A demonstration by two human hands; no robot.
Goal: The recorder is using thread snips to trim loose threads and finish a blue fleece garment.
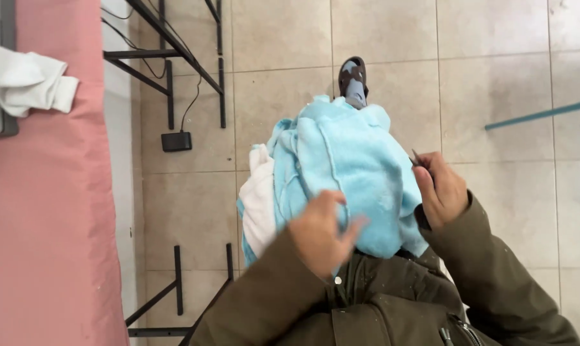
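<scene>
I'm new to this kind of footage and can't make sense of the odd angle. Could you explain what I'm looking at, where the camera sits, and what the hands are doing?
The camera is worn on a person's head and looks straight down, so you see their own olive jacket sleeves, lap and one foot on the tiled floor. A light blue fleece garment with a white lining lies over their lap. The left hand rests on the fleece. The right hand has a small thin metal tool in its grip; what kind is unclear. On the left is a pink-covered table with a white cloth.
</scene>
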